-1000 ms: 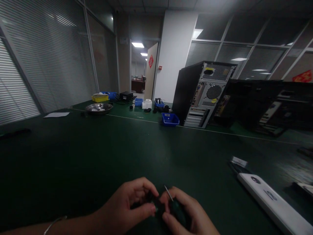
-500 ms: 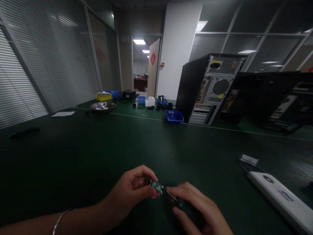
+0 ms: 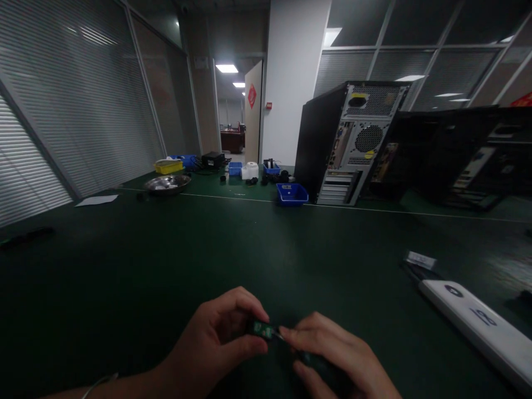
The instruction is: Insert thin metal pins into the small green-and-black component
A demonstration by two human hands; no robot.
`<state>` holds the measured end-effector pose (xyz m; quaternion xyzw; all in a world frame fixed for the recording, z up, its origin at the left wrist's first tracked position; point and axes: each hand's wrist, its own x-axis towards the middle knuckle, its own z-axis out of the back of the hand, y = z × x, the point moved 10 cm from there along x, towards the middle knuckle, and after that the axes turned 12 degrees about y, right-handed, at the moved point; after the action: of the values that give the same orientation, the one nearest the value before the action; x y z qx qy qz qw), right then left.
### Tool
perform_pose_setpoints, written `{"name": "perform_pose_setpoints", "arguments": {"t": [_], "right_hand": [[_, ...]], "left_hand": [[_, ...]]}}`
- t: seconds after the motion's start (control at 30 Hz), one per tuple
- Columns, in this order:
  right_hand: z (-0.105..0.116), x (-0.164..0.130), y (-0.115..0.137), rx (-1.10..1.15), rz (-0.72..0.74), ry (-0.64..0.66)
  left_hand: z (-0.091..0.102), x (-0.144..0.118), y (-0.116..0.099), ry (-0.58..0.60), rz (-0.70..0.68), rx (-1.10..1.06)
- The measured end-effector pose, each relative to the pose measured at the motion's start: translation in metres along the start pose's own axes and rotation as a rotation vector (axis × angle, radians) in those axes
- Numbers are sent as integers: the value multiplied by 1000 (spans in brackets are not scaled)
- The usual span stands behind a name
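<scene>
Pinched between the thumb and fingers of my left hand (image 3: 226,332) is a small green circuit board (image 3: 262,330) with a dark edge or casing around it. My right hand (image 3: 332,346) grips a slim metal-shafted tool (image 3: 279,334), its dark handle mostly hidden under the fingers. The tool's tip meets the right end of the board; whether it touches or sits just inside the casing I cannot tell. Both hands are held close together over the near part of the green table (image 3: 166,260).
On the right lies a white power-bank-like block (image 3: 477,324) with a cable and tag. Farther back stand a computer tower (image 3: 320,149), a blue bin (image 3: 292,195), a metal bowl (image 3: 167,185), a yellow tray (image 3: 168,167) and white paper (image 3: 97,200).
The view has shifted slightly. My left hand has turned the board a little, and the tool shows less of its shaft between the right fingers and the board.
</scene>
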<state>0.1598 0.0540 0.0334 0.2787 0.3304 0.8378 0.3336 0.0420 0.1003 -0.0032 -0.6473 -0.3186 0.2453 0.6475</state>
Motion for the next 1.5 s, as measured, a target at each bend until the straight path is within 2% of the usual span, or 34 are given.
{"name": "perform_pose_setpoints", "arguments": {"t": [0.2,0.4,0.6,0.83,1.5], "right_hand": [[-1,0,1,-13,17,5],[-1,1,0,-3,26,-7],[1,0,2,9,45,-25],[0,0,-1,30,27,-8],[-6,1,-6,2,-24,42]], "left_hand": [[-1,-2,-14,11,-102,221],[-4,-3,-15,41,-157,178],[-2,-2,-4,39,-117,62],[-3,0,-1,42,-81,20],[-5,0,2,59,-26,44]]}}
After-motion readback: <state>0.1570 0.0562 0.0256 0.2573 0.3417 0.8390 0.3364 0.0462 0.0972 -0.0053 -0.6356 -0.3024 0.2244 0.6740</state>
